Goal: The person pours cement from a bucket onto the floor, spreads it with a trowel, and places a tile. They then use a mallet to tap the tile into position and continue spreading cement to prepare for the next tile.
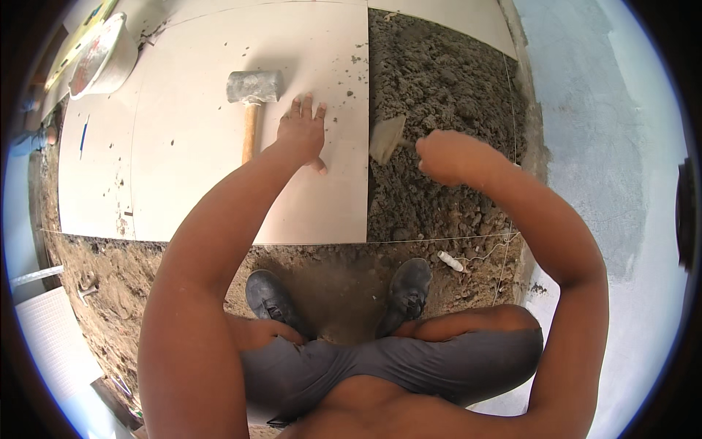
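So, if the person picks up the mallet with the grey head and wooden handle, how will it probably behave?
The grey-headed mallet with a wooden handle would likely feel head-heavy, since its thick head dwarfs the slim handle. Lying flat on the pale floor tile, it seems unlikely to roll far. The handle looks stiff, not floppy.

L hand [301,132] flat, fingers spread, palm down – R hand [447,156] in closed-fist grip; both arms reach fwd, elbows bent.

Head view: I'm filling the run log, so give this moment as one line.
left hand: flat on tile | right hand: grips trowel over mortar bed | mallet: lying on tile
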### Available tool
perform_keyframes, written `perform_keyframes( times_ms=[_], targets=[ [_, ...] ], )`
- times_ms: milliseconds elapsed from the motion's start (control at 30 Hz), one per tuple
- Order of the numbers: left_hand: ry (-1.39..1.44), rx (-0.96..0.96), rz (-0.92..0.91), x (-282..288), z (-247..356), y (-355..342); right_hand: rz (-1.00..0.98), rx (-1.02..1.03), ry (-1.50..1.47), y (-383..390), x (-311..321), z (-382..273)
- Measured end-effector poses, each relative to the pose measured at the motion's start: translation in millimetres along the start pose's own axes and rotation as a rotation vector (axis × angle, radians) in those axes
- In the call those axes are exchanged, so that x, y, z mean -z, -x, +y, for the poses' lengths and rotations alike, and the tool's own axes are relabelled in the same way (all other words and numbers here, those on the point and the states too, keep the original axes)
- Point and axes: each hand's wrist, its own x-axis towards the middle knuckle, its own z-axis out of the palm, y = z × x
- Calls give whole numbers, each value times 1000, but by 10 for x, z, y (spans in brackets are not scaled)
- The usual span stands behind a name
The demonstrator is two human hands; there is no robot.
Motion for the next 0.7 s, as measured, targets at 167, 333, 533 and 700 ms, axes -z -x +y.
perform_keyframes(
  times_ms=[167,333,533,700],
  targets=[
    [3,8,-22,71,5,69,63,85,-121,415,-433,-147],
    [5,8,-42,18,0,40,88,148,-215,748,-864,-224],
    [-27,1,-40,-32,6,9,129,155,-261,910,-1113,-215],
    [-59,-4,-79,25,17,12,143,163,-283,955,-1191,-239]
  ],
)
